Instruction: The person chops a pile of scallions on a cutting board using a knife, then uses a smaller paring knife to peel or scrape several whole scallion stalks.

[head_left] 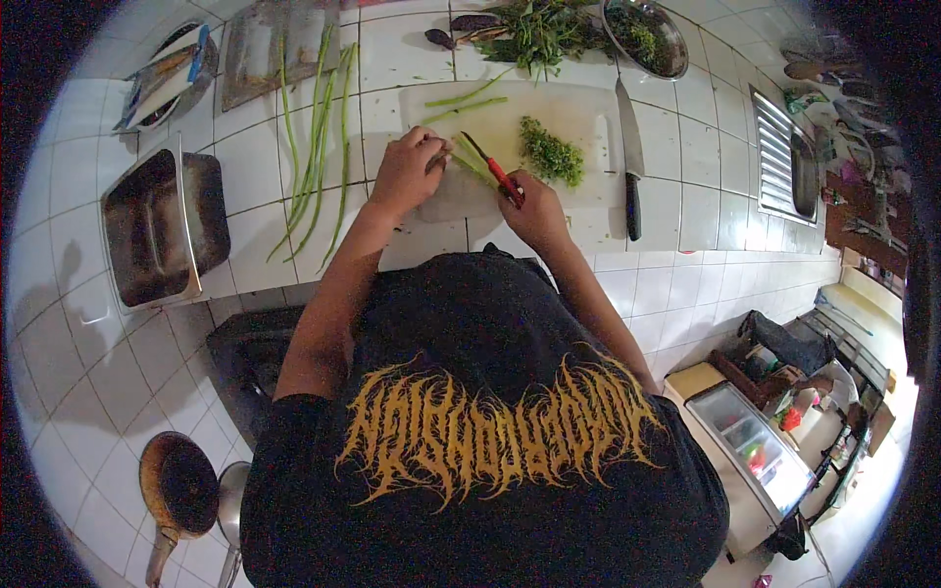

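Note:
In my right hand (535, 207) is a small paring knife (500, 174) with a red handle, its blade pointing up and left. My left hand (413, 170) has its fingers curled at the upper end of some thin green stalks (474, 167); its grip is partly hidden. Both hands are over a pale cutting board (595, 192). A pile of small chopped greens (551, 151) sits on the board right of the knife. Two cut stalk pieces (467, 109) lie near the board's far edge. Several long green stalks (317, 162) are spread on the white tiles to the left.
A large black-handled kitchen knife (631, 162) lies beside the board's right edge. Behind are leafy greens (544, 33), dark purple eggplants (439, 38) and a metal bowl (680, 55) of greens. A steel basin (190, 220) is at left; a frying pan (179, 485) hangs lower left.

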{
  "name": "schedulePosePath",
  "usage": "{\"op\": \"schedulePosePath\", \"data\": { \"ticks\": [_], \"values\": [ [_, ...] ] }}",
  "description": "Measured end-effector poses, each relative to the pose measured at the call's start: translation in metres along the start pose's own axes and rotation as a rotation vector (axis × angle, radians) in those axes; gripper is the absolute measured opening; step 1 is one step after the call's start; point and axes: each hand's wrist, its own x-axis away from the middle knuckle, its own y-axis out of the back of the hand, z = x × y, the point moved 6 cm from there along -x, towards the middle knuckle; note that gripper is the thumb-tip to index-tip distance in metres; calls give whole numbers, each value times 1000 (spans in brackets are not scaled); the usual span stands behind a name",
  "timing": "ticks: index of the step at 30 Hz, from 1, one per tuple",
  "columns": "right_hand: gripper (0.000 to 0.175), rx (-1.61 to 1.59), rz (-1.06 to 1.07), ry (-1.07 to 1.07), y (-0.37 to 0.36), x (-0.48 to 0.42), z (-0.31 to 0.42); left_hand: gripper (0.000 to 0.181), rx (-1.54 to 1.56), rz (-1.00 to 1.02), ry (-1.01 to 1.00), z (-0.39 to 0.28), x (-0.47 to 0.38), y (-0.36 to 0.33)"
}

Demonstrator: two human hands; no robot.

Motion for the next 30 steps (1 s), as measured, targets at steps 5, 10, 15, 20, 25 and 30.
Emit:
{"op": "schedulePosePath", "data": {
  "ticks": [5, 10, 15, 20, 25, 30],
  "values": [
    [31, 25, 32, 0, -1, -2, 1, 17, -21, 39, -86, -5, -2, 6],
    [29, 132, -16, 66, 5, -3, 10, 17, -90, -44, -224, -11, 3, 12],
    [23, 182, -46, 266, -2, 1, 22, 25, -102, 13, -172, -2, 16, 9],
    [23, 125, -11, 286, -13, 16, 15, 27, -165, 35, -128, -11, 25, 14],
    [29, 31, 37, 123, -7, 19, 18, 22, -150, -44, -68, -13, 30, 11],
    [42, -68, 32, 140, 10, 14, 29, 23, -178, -66, -76, -16, 33, 11]
  ]
}}
